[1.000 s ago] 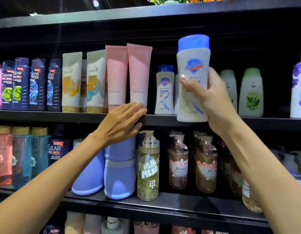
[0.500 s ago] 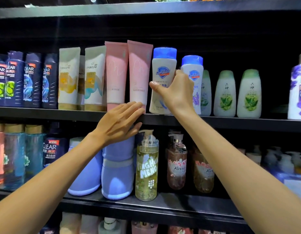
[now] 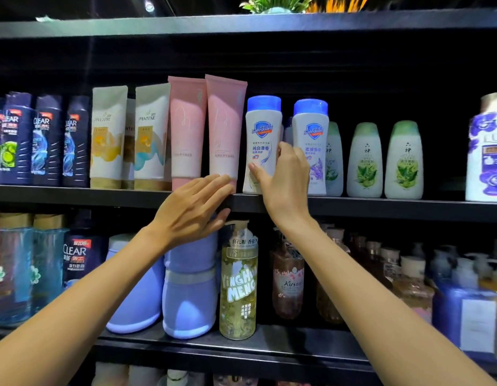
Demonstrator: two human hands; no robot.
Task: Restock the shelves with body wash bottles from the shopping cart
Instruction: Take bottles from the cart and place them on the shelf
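Note:
A white body wash bottle [image 3: 262,129] with a blue cap stands upright on the upper shelf [image 3: 381,208], just right of two pink tubes [image 3: 225,126]. My right hand [image 3: 283,182] grips its lower half, thumb on the front and fingers curled round its right side. A second, matching blue-capped bottle [image 3: 311,126] stands close beside it on the right. My left hand [image 3: 194,207] rests flat on the shelf's front edge with straight fingers, the fingertips by the base of the right pink tube. The shopping cart is out of view.
Green-capped white bottles [image 3: 364,162] and a purple-flowered bottle [image 3: 487,157] fill the shelf to the right; shampoo tubes [image 3: 152,135] and dark bottles [image 3: 46,140] stand to the left. Pump bottles [image 3: 237,280] and blue pouches [image 3: 189,288] crowd the shelf below.
My right hand carried the blue-capped bottle down from the air and stood it on the upper shelf beside the pink tubes. The left hand stayed on the shelf edge.

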